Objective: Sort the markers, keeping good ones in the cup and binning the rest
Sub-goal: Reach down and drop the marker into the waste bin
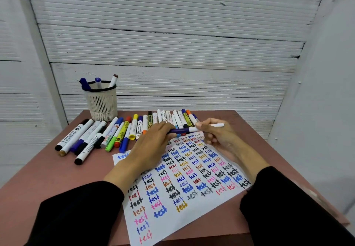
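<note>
Both hands hold one marker level above the test paper. My left hand grips its dark purple cap end. My right hand grips the white barrel, whose tail sticks out to the right. The cap looks joined to the barrel. A white mesh cup with a black rim stands at the table's back left and holds three markers. Many loose markers lie in a row across the back of the table, some partly hidden behind my hands.
The brown table ends close on the right and front. The paper is covered with the word "test" in several colours, and a second small sheet peeks out under my left wrist. White ribbed walls enclose the back and sides.
</note>
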`<state>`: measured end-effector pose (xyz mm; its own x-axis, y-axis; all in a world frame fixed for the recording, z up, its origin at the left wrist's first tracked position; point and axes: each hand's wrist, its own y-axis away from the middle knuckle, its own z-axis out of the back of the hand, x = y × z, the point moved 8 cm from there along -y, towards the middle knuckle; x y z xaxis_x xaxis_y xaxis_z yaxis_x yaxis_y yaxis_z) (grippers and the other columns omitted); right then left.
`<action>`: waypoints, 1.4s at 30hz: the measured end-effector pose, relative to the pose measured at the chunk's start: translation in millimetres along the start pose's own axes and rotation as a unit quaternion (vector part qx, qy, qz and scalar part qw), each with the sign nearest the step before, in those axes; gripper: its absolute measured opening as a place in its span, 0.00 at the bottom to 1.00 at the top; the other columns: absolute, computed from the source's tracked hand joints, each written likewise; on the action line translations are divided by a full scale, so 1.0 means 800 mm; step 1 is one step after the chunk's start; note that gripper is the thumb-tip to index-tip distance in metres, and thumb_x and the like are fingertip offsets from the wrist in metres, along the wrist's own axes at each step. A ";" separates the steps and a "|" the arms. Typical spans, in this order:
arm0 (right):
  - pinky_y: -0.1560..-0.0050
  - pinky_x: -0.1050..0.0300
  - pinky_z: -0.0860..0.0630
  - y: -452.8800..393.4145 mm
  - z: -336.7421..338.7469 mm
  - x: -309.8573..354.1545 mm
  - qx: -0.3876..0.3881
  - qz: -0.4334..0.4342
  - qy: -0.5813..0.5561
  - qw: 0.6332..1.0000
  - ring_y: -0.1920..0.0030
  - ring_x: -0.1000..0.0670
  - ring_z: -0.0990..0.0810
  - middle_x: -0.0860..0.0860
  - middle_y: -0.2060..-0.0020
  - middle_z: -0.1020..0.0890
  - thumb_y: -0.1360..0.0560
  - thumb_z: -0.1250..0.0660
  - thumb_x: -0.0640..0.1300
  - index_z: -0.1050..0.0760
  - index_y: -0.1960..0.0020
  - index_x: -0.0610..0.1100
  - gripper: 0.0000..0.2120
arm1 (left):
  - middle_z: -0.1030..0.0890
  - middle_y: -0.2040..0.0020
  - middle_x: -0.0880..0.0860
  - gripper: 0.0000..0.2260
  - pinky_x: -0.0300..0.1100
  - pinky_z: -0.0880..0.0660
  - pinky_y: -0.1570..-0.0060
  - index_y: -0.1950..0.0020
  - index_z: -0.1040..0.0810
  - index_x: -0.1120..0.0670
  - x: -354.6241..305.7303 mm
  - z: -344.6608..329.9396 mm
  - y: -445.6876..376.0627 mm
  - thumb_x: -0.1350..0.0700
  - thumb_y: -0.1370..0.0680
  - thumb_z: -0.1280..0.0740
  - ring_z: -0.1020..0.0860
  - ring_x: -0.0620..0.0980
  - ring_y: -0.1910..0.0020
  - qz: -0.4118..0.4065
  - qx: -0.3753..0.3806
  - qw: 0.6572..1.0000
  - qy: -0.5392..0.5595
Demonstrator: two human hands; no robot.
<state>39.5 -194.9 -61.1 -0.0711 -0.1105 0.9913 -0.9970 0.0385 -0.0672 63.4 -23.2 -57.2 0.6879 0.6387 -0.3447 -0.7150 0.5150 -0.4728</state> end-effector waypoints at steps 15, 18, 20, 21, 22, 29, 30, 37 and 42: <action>0.62 0.65 0.31 -0.001 -0.016 0.008 -0.029 0.112 0.301 0.947 0.63 0.53 0.28 0.46 0.63 0.22 0.22 0.35 0.45 0.22 0.58 0.48 0.06 | 0.24 0.46 0.47 0.13 0.43 0.31 0.57 0.38 0.25 0.51 0.002 0.019 -0.004 0.50 0.18 0.45 0.29 0.47 0.48 0.000 -0.044 0.997 -0.059; 0.73 0.66 0.38 -0.005 -0.019 -0.001 -0.015 0.109 0.330 0.938 0.72 0.56 0.35 0.50 0.70 0.29 0.20 0.37 0.47 0.24 0.61 0.51 0.11 | 0.24 0.49 0.48 0.11 0.41 0.36 0.60 0.41 0.25 0.52 -0.004 0.018 -0.004 0.52 0.17 0.44 0.30 0.46 0.52 -0.019 -0.048 0.996 -0.076; 0.75 0.65 0.40 -0.006 -0.017 -0.003 -0.023 0.123 0.318 0.940 0.75 0.57 0.37 0.50 0.72 0.30 0.20 0.38 0.47 0.24 0.62 0.50 0.13 | 0.24 0.49 0.47 0.10 0.42 0.34 0.60 0.40 0.25 0.52 -0.008 0.023 -0.006 0.53 0.17 0.44 0.28 0.48 0.51 -0.021 -0.060 0.996 -0.062; 0.75 0.65 0.40 -0.007 -0.016 -0.002 -0.029 0.129 0.311 0.941 0.76 0.59 0.37 0.51 0.72 0.30 0.20 0.38 0.47 0.24 0.63 0.49 0.13 | 0.24 0.47 0.47 0.11 0.44 0.32 0.59 0.40 0.25 0.52 -0.010 0.028 -0.007 0.53 0.17 0.44 0.28 0.48 0.49 -0.022 -0.065 0.996 -0.057; 0.74 0.65 0.40 -0.007 -0.018 0.000 -0.032 0.132 0.308 0.942 0.76 0.59 0.37 0.52 0.72 0.30 0.20 0.39 0.47 0.25 0.63 0.48 0.14 | 0.23 0.46 0.47 0.11 0.45 0.30 0.57 0.39 0.26 0.52 -0.011 0.033 -0.008 0.53 0.17 0.44 0.28 0.49 0.48 -0.023 -0.069 0.996 -0.058; 0.51 0.58 0.27 0.003 -0.006 0.032 -0.057 0.148 0.239 0.958 0.52 0.53 0.21 0.54 0.57 0.18 0.26 0.31 0.52 0.23 0.55 0.49 0.07 | 0.23 0.42 0.48 0.13 0.45 0.33 0.50 0.34 0.28 0.50 -0.016 0.043 -0.014 0.50 0.16 0.46 0.28 0.50 0.45 0.001 -0.048 0.992 -0.118; 0.54 0.61 0.27 0.008 0.002 0.038 -0.074 0.146 0.194 0.967 0.56 0.54 0.21 0.55 0.59 0.18 0.26 0.30 0.51 0.22 0.55 0.47 0.07 | 0.23 0.42 0.48 0.13 0.45 0.34 0.52 0.35 0.29 0.50 -0.021 0.044 -0.017 0.50 0.16 0.46 0.28 0.51 0.46 0.005 -0.044 0.992 -0.118; 0.68 0.63 0.35 0.068 0.108 0.079 -0.191 0.158 0.002 0.969 0.71 0.56 0.32 0.53 0.72 0.24 0.23 0.32 0.43 0.20 0.53 0.40 0.07 | 0.20 0.51 0.49 0.08 0.50 0.25 0.54 0.42 0.25 0.48 -0.107 0.018 -0.064 0.49 0.18 0.40 0.23 0.52 0.53 0.000 0.032 0.999 -0.015; 0.71 0.64 0.35 0.158 0.224 0.109 -0.301 0.200 0.037 0.932 0.73 0.56 0.32 0.53 0.73 0.25 0.21 0.35 0.44 0.19 0.55 0.40 0.10 | 0.21 0.53 0.49 0.07 0.45 0.27 0.56 0.45 0.24 0.52 -0.214 -0.054 -0.096 0.51 0.20 0.36 0.23 0.50 0.54 -0.031 0.048 0.993 0.103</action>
<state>-98.3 -377.9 -3.4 -0.4084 0.0998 0.9073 -0.6926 0.6136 -0.3792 6.3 -196.5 3.5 0.7344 0.4795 -0.4803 -0.6729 0.6073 -0.4224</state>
